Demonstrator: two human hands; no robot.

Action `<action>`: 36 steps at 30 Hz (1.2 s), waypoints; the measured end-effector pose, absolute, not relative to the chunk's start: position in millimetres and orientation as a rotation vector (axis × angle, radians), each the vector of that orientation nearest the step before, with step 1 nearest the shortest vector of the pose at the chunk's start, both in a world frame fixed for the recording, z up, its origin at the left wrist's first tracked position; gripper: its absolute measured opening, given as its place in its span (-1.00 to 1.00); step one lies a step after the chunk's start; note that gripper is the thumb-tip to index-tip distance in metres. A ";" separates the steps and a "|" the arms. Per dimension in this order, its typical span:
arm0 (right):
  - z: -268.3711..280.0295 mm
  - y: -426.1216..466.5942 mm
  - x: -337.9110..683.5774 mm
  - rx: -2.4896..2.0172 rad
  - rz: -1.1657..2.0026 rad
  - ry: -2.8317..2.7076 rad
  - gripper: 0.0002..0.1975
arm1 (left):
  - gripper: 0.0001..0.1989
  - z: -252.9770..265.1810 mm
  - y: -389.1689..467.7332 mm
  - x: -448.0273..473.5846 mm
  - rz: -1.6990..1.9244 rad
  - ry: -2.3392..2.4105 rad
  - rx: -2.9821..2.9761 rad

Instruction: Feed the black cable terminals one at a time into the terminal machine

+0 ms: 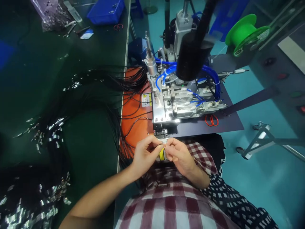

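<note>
My left hand (148,155) and my right hand (178,155) meet in front of my body, at the near edge of a metal machine (177,98). The fingertips of both are pinched close together around something too small to make out. Just beneath them is a yellow label (162,155) on the machine's front. Black cables (135,117) run across the orange plate (133,132) to the left of my hands and on into the machine.
More black cables with shiny metal ends (57,122) lie over the dark green table (92,136) at left. A blue bin (106,12) stands at the back. Red-handled scissors (211,120) lie right of the machine. A black cylinder (190,60) hangs above, near a green spool (245,30).
</note>
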State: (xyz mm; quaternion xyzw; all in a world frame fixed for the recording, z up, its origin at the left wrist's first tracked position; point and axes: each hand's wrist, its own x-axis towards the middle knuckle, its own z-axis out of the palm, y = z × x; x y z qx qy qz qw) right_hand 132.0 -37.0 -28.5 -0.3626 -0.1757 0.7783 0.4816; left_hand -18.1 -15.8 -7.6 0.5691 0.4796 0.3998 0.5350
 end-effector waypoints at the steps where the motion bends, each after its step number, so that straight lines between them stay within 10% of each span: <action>1: -27.5 -37.2 131.4 -0.881 1.886 -0.436 -0.73 | -0.83 -6.7 -15.6 -18.2 0.947 1.144 1.348; 36: -16.8 -30.2 139.7 -1.086 1.808 -0.529 -0.75 | -0.75 5.4 -1.0 -20.2 0.789 1.049 0.979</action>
